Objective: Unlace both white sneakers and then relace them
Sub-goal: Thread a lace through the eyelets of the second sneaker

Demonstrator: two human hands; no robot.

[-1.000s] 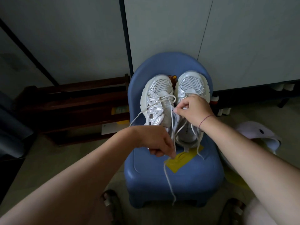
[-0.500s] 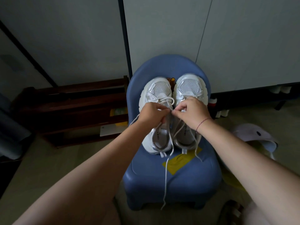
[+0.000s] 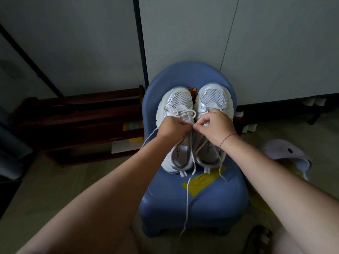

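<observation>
- the two white sneakers stand side by side on the seat of a blue chair (image 3: 192,208), toes pointing at the chair back.
- the left sneaker (image 3: 176,101) has its lace (image 3: 187,195) going through only the holes near the toe. one long end hangs down over the front of the chair, and another end trails off to the left side.
- the right sneaker (image 3: 213,96) has slack lace ends (image 3: 220,167) lying over its heel and on a yellow patch (image 3: 201,182) on the seat.
- both hands meet over the gap between the two shoes, just touching each other.
- the right hand (image 3: 215,128) has its grip pinched: thumb and first finger are pressed on a bit of the lace.
- the left hand (image 3: 172,128) has its grip curled shut. it looks to be round the same lace, but its fingertips are hidden under the hand.
- my guess at the step: the left sneaker's lace is being worked hole by hole, low on the shoe. i judge the task to be somewhere in the middle, as neither shoe is laced to the top.
- the next move needs one hand to hold the shoe flap steady while the other feeds or pulls the lace tip through the next hole.
- care is needed so the long hanging end does not snag on the chair edge or tangle with the right sneaker's ends.
</observation>
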